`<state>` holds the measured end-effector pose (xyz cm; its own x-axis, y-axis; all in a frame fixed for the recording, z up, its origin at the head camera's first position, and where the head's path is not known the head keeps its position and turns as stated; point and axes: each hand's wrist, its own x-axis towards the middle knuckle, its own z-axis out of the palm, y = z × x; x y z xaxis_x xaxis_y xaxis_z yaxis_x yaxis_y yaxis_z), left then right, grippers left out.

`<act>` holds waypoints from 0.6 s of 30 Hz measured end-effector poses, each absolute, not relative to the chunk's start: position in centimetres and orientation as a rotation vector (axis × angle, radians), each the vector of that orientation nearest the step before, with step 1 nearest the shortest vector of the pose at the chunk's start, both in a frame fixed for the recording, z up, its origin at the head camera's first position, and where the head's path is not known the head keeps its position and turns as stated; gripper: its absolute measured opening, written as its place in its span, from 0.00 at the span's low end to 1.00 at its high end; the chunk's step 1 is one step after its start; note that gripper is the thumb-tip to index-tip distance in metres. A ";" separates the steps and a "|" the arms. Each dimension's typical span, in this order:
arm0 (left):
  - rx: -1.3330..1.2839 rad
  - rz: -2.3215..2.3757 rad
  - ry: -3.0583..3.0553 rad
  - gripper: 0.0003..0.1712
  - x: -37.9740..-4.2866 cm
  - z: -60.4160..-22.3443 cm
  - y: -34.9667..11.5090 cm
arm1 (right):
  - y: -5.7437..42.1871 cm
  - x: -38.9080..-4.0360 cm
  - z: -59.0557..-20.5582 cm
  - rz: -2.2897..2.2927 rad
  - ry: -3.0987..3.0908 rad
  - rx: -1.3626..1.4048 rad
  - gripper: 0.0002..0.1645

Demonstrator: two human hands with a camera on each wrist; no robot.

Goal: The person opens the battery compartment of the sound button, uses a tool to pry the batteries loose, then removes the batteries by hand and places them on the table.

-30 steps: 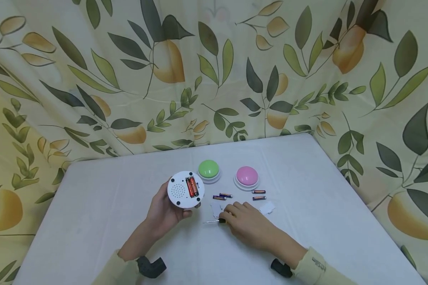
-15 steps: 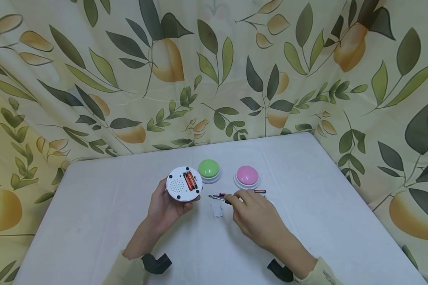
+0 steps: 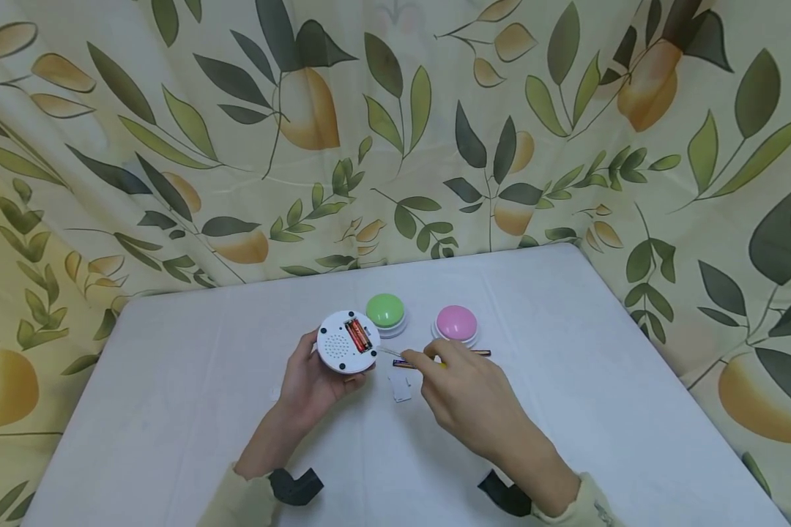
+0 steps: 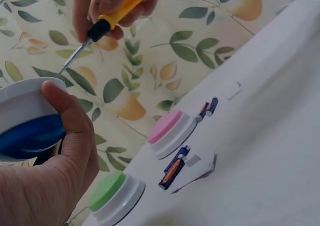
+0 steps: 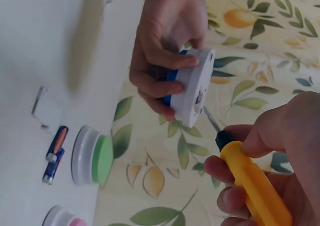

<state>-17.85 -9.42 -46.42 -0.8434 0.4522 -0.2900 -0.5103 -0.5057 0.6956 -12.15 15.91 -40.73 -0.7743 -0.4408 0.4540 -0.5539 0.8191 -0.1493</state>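
My left hand (image 3: 313, 388) holds a round push button (image 3: 332, 351) by its edge, white underside up. Its battery slot lies uncovered, with red batteries (image 3: 359, 335) inside. The blue dome (image 4: 35, 136) beneath shows in the left wrist view. Between thumb and fingers, my right hand (image 3: 471, 388) grips a screwdriver (image 5: 257, 186) with a yellow handle and black collar. Its thin metal shaft (image 5: 212, 120) points at the button's underside, the tip right by the rim near the slot.
A green push button (image 3: 385, 312) and a pink one (image 3: 457, 323) stand domes up at the back of the white table (image 3: 171, 366). Loose batteries (image 4: 174, 168) and small white plastic covers (image 3: 400, 386) lie in front of them. A leaf-patterned curtain (image 3: 395, 146) hangs behind.
My right hand has lifted the screwdriver from low over the table and brought its tip up to the button. The button has shifted and tilted slightly in my left hand.
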 end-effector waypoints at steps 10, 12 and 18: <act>-0.025 2.305 1.259 0.32 -17.5 -47.0 -8.7 | 15.2 -12.3 -40.1 0.333 -2.722 0.747 0.22; -0.002 2.307 1.302 0.31 -17.4 -47.1 -8.6 | 15.3 -12.3 -39.9 0.339 -2.739 0.739 0.21; 0.089 2.286 1.413 0.32 -17.1 -47.1 -8.4 | 15.5 -12.3 -39.3 0.338 -2.825 0.707 0.22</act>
